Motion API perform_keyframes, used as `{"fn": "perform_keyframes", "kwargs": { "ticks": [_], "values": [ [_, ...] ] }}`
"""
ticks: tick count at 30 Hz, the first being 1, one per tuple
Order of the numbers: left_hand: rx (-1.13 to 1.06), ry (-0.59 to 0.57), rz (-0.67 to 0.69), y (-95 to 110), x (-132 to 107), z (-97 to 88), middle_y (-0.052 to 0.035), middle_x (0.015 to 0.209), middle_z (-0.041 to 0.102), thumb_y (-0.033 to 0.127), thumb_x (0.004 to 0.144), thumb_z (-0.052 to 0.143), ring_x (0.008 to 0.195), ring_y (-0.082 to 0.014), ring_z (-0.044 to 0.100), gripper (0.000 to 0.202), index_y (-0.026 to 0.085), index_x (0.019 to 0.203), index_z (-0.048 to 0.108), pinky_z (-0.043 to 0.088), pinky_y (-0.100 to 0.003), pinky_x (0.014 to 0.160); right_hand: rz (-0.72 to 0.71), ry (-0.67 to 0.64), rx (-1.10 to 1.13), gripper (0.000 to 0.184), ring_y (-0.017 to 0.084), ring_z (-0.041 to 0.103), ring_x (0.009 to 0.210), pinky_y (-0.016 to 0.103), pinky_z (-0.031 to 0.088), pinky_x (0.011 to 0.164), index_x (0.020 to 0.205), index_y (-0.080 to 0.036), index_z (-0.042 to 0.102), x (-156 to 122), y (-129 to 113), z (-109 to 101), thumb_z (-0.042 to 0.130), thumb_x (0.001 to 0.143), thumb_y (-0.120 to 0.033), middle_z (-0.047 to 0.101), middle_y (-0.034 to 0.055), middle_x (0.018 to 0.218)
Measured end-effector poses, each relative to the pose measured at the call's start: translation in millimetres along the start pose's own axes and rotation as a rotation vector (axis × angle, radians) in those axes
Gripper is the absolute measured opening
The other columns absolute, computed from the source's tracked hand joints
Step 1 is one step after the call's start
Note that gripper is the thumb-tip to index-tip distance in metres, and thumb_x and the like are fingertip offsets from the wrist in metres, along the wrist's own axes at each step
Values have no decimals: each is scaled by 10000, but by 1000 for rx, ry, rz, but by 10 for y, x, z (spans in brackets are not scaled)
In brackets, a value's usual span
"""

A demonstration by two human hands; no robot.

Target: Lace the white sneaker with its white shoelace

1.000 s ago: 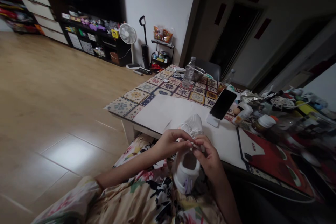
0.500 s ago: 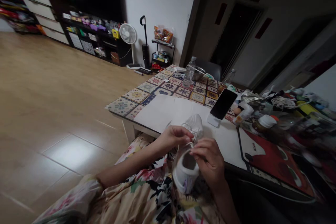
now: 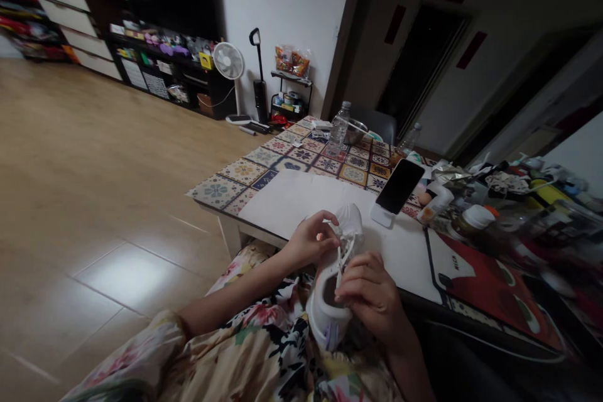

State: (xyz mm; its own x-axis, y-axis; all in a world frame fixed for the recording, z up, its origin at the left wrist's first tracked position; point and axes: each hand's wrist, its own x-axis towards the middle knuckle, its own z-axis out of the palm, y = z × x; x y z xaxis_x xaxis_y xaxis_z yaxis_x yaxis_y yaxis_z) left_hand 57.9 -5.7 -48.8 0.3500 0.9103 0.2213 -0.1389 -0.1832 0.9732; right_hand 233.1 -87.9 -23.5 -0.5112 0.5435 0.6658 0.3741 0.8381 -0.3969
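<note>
A white sneaker point(image 3: 349, 220) with a purple heel tab rests heel-down in my lap, its toe pointing at the table. White shoelace point(image 3: 347, 250) crosses its upper. On the left side of the lacing, my left hand point(image 3: 311, 240) is curled, its index finger arched above the thumb, with the thumb tip against the lace. My right hand point(image 3: 372, 292) has its fingers closed in a pinch on a length of shoelace at the right of the shoe opening. Its fingertips partly hide the lace end.
A white sheet point(image 3: 301, 195) covers the table's near part. A phone point(image 3: 401, 185) leans on a white stand. To the right lie a red folder point(image 3: 499, 292), a white-capped jar point(image 3: 478, 218) and clutter. A plastic bottle point(image 3: 339, 129) and a metal bowl point(image 3: 355, 132) stand farther back.
My hands have moved apart from their shared pinch over the lacing. The left has risen slightly with its index finger lifted; the right has drawn lower toward the shoe opening, lace stretched between.
</note>
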Motion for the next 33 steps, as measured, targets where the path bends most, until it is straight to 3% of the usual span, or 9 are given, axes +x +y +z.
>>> {"fn": "perform_keyframes", "kwargs": {
  "ticks": [6,10,13,15,21,27,29,33],
  "values": [
    [217,-112,145,31,-126,-123,-61,952,654,312,779,721,877,-178,592,354,161,1040,535,450,-306,812,98,0,-284,87,230,593,937,387,427,860,969,-229,626,-17,-43,-89,603,908,-172,684,44,930],
    [309,-311,190,157,-227,-170,-51,927,616,365,781,733,858,-172,566,291,147,917,598,459,-297,814,183,-12,-403,37,224,594,852,364,417,787,903,-216,590,-26,-50,-82,573,930,-199,668,46,888],
    [340,-397,190,249,-259,-175,-52,941,619,392,779,730,856,-175,576,302,151,919,612,471,-291,796,206,-2,-416,70,227,592,888,363,415,797,999,-207,580,-25,-36,-41,525,958,-195,670,61,948],
    [379,-400,190,278,-264,-171,-50,947,621,388,770,734,862,-177,578,298,157,917,618,474,-295,803,215,-13,-423,121,237,579,925,374,414,822,1059,-198,582,-17,-24,-18,508,964,-190,659,75,995],
    [431,-376,182,277,-267,-147,-41,939,622,295,750,739,864,-175,579,222,161,887,627,480,-291,801,175,37,-452,122,235,557,916,397,376,837,909,-210,593,20,-77,-12,499,959,-150,648,62,937],
    [418,-358,177,278,-276,-123,-41,945,617,193,740,696,841,-161,584,156,155,873,625,489,-267,759,96,-38,-77,162,179,582,817,345,401,805,860,-225,518,2,-256,-44,449,978,-139,638,-2,801],
    [419,-351,185,276,-276,-118,-47,953,616,188,740,694,860,-168,587,150,151,870,629,489,-272,765,93,-3,-118,150,185,584,826,344,401,811,873,-226,520,-9,-255,-35,448,984,-154,642,5,818],
    [415,-345,199,271,-277,-114,-48,940,615,226,743,714,853,-166,584,169,151,875,639,491,-278,774,145,81,-407,37,232,570,903,368,388,828,989,-206,546,-12,-146,18,526,971,-232,658,66,951]
  ]
}}
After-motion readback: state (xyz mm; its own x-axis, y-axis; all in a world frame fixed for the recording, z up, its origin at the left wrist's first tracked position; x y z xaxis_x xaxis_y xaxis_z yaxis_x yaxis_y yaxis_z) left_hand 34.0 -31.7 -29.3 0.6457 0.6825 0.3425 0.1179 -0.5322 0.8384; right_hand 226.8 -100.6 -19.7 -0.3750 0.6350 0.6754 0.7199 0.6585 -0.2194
